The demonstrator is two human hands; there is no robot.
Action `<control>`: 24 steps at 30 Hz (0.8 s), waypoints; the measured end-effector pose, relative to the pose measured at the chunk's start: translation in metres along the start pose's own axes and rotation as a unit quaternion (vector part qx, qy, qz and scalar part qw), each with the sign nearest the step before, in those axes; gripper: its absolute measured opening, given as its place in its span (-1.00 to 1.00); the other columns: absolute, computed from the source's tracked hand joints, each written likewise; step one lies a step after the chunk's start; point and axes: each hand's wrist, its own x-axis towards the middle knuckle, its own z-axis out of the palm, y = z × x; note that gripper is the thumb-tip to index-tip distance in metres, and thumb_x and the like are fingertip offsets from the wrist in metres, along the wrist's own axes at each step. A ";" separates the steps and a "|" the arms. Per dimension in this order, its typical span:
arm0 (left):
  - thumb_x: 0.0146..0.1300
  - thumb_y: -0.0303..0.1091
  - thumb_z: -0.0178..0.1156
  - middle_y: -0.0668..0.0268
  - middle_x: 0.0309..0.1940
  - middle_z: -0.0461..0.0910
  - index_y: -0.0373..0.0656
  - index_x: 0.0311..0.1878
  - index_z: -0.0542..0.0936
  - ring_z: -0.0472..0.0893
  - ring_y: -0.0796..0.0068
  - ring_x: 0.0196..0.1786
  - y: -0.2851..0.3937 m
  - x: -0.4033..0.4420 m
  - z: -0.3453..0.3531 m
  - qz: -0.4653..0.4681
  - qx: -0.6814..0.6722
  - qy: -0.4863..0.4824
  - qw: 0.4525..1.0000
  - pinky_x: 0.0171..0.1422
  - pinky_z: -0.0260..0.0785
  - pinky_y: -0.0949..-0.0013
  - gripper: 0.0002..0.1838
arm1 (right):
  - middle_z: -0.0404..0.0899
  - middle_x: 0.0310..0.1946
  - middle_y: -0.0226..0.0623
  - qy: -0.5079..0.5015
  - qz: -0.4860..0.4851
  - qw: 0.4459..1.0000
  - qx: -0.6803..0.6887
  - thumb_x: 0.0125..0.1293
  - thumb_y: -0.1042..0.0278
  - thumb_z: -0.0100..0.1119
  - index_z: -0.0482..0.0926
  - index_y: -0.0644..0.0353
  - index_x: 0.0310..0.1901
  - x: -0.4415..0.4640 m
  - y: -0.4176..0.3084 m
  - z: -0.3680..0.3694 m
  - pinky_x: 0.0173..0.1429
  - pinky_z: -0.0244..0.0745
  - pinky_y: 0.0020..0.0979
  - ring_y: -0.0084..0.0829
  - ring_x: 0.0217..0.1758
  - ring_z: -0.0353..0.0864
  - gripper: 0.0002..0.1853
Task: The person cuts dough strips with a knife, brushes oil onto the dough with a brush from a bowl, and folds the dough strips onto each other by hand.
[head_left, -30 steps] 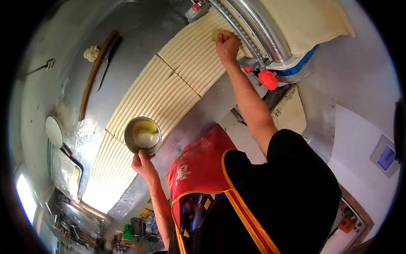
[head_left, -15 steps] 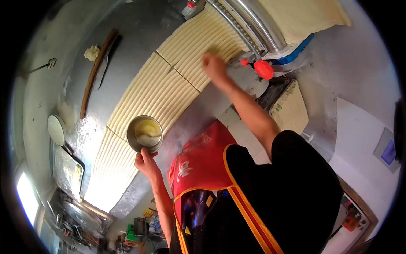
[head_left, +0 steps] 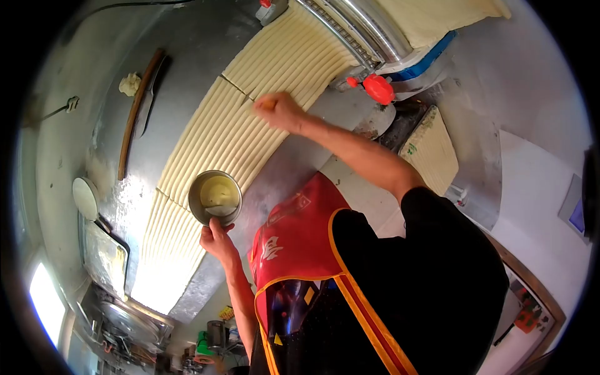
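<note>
My left hand grips the rim of a round metal bowl, which holds some pale yellowish liquid and is tilted a little above the dough strips. Long pale dough strips lie side by side in sections on the metal table. My right hand is over the strips near a crosswise cut, its fingers curled together; it is blurred, and what they hold, if anything, cannot be made out.
A metal roller machine with red knobs and a dough sheet is at the upper right. A long brown stick, a blade and a dough lump lie at the left, above a ladle and a tray.
My right hand has moved from beside the roller machine down and left along the dough strips. My left hand still holds the bowl, now slightly further right.
</note>
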 end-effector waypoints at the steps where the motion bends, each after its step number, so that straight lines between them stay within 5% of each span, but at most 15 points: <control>1: 0.41 -0.36 0.09 0.23 -0.49 0.62 -0.45 -0.37 0.57 0.60 0.52 -0.53 0.002 0.000 0.000 -0.001 0.000 0.002 1.000 -0.40 0.56 0.40 -0.69 | 0.38 -0.67 -0.25 0.034 -0.026 0.999 -0.026 0.16 0.48 0.11 0.47 0.22 -0.55 0.021 0.036 -0.009 -0.30 0.42 -0.32 -0.52 -0.49 0.46 -0.85; 3: 0.42 -0.37 0.08 0.23 -0.47 0.62 -0.45 -0.35 0.58 0.60 0.53 -0.51 0.005 -0.003 -0.005 0.015 0.006 -0.008 1.000 -0.40 0.58 0.40 -0.70 | 0.53 -0.59 -0.08 0.196 -0.030 0.966 -0.166 0.20 0.48 0.08 0.52 0.19 -0.54 0.054 0.040 -0.065 -0.32 0.48 -0.17 -0.13 -0.47 0.61 -0.84; 5: 0.41 -0.37 0.08 0.22 -0.46 0.62 -0.45 -0.32 0.59 0.60 0.51 -0.51 -0.003 -0.001 -0.009 0.013 -0.002 -0.008 1.000 -0.42 0.60 0.39 -0.71 | 0.65 -0.45 -0.04 0.213 0.064 0.903 -0.367 0.24 0.39 0.13 0.59 0.15 -0.45 0.060 0.035 -0.095 -0.27 0.53 -0.01 0.01 -0.32 0.69 -0.87; 7: 0.41 -0.38 0.07 0.21 -0.45 0.62 -0.45 -0.29 0.59 0.61 0.50 -0.52 -0.007 -0.001 -0.007 0.012 -0.011 -0.014 1.000 -0.44 0.63 0.38 -0.73 | 0.67 -0.45 -0.10 0.165 0.089 0.905 -0.383 0.24 0.36 0.15 0.61 0.13 -0.40 0.032 0.020 -0.064 -0.25 0.55 -0.01 0.02 -0.34 0.68 -0.89; 11: 0.42 -0.39 0.07 0.21 -0.46 0.62 -0.45 -0.32 0.59 0.60 0.51 -0.52 -0.005 -0.002 -0.003 0.010 -0.016 -0.009 1.000 -0.42 0.61 0.39 -0.72 | 0.66 -0.47 -0.12 -0.138 -0.026 0.975 -0.170 0.34 0.35 0.11 0.67 0.16 -0.22 -0.046 -0.017 -0.010 -0.18 0.58 -0.21 -0.06 -0.34 0.69 -0.84; 12: 0.43 -0.39 0.06 0.22 -0.47 0.62 -0.44 -0.35 0.59 0.59 0.54 -0.52 -0.002 -0.001 -0.002 0.015 -0.019 -0.013 1.000 -0.41 0.59 0.41 -0.70 | 0.66 -0.47 -0.12 -0.136 -0.025 0.976 -0.170 0.34 0.35 0.11 0.67 0.16 -0.22 -0.042 -0.010 -0.015 -0.18 0.58 -0.21 -0.06 -0.34 0.69 -0.84; 15: 0.43 -0.39 0.07 0.22 -0.48 0.62 -0.44 -0.36 0.59 0.60 0.53 -0.52 0.010 -0.002 0.000 0.010 0.008 -0.007 1.000 -0.40 0.61 0.39 -0.70 | 0.62 -0.52 -0.06 0.110 -0.019 0.961 -0.252 0.33 0.46 0.05 0.64 0.26 -0.27 0.002 0.037 -0.070 -0.27 0.55 -0.24 -0.29 -0.43 0.69 -0.84; 16: 0.43 -0.39 0.07 0.22 -0.48 0.62 -0.44 -0.36 0.59 0.60 0.53 -0.52 0.009 -0.002 -0.003 0.010 0.010 -0.008 1.000 -0.40 0.61 0.39 -0.70 | 0.64 -0.47 0.04 0.094 0.131 0.941 -0.297 0.30 0.45 0.05 0.58 0.26 -0.42 0.019 0.021 -0.104 -0.28 0.55 -0.12 -0.01 -0.39 0.68 -0.83; 17: 0.42 -0.39 0.06 0.22 -0.48 0.62 -0.44 -0.36 0.59 0.60 0.53 -0.53 0.007 -0.001 -0.003 0.014 0.004 -0.004 1.000 -0.41 0.60 0.40 -0.70 | 0.64 -0.49 0.06 0.144 0.076 0.927 -0.337 0.28 0.42 0.10 0.60 0.28 -0.45 0.023 0.034 -0.100 -0.25 0.58 -0.05 0.03 -0.37 0.69 -0.81; 19: 0.42 -0.39 0.06 0.21 -0.49 0.62 -0.45 -0.36 0.59 0.60 0.52 -0.53 0.004 -0.001 -0.004 0.019 -0.003 -0.002 1.000 -0.41 0.60 0.40 -0.70 | 0.64 -0.52 0.06 0.136 0.082 0.922 -0.353 0.25 0.40 0.15 0.61 0.28 -0.42 -0.002 0.033 -0.053 -0.23 0.59 -0.02 0.06 -0.38 0.69 -0.84; 22: 0.42 -0.39 0.06 0.21 -0.49 0.62 -0.45 -0.35 0.60 0.61 0.51 -0.53 0.008 0.003 0.000 0.025 -0.001 -0.013 1.000 -0.43 0.59 0.41 -0.70 | 0.64 -0.47 -0.04 -0.056 0.038 0.955 -0.289 0.25 0.40 0.14 0.56 0.17 -0.30 -0.070 0.013 0.003 -0.24 0.57 -0.03 0.06 -0.34 0.67 -0.93; 24: 0.41 -0.39 0.05 0.21 -0.48 0.63 -0.45 -0.34 0.60 0.61 0.51 -0.53 0.011 -0.001 0.002 0.019 -0.010 0.007 1.000 -0.43 0.59 0.41 -0.70 | 0.64 -0.47 -0.03 -0.045 0.006 0.958 -0.283 0.25 0.38 0.14 0.54 0.15 -0.28 -0.076 -0.007 -0.007 -0.24 0.57 -0.02 0.07 -0.35 0.66 -0.93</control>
